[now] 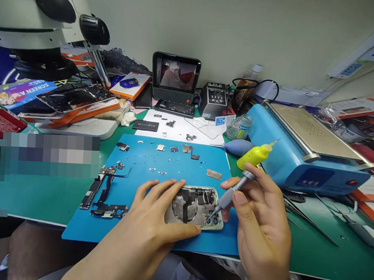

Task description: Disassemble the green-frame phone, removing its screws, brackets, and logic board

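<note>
A phone housing (190, 205) lies inner side up on the blue mat (132, 235), with a pale rim and a round coil area. My left hand (154, 219) grips it from the left, thumb on the near edge and fingers over the far edge. In my right hand (262, 227) is a grey screwdriver (229, 196), held slanted between thumb and fingers. Its tip meets the housing beside the camera openings at the right end. To the left lie a phone logic board (92, 191) and a charging-port flex board (108, 211).
Small screws and metal parts dot the mat, including a metal plate (214, 174). Around it are a yellow bottle (253, 157), a blue air blower (238, 147), tweezers (311, 221), a blue heating plate machine (298, 162) and a microscope (45, 32). A battery (146, 125) lies on white paper.
</note>
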Action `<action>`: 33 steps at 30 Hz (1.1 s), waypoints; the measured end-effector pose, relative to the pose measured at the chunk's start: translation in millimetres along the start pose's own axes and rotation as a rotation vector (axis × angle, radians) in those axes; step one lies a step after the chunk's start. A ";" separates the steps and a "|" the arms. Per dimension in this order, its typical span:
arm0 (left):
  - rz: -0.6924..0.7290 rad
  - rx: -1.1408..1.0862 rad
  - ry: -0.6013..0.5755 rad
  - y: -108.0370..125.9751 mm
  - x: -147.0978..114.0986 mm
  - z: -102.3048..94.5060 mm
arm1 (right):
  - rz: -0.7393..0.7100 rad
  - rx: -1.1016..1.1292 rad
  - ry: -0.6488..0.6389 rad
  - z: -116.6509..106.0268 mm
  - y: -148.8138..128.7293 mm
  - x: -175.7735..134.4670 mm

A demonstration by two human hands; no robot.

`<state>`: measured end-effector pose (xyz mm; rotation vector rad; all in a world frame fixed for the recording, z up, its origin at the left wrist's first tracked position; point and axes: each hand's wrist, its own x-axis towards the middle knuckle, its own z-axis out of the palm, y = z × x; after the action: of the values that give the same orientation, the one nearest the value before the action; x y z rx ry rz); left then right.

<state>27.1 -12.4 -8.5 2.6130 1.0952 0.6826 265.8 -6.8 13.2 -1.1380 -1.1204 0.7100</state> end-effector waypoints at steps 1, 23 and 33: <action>0.010 -0.004 -0.012 0.7 1.1 -1.9 | -0.009 -0.012 -0.007 0.1 0.0 -0.2; -0.176 0.080 0.135 -18.4 58.8 -5.9 | -0.027 0.094 0.173 -2.9 7.3 1.2; -0.147 0.096 0.132 -24.6 58.5 -6.1 | 0.012 0.101 0.171 -8.2 10.3 2.9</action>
<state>44.8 46.9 6.8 2.5632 1.3758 0.7970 275.4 -3.8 4.2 -1.0987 -0.9247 0.6576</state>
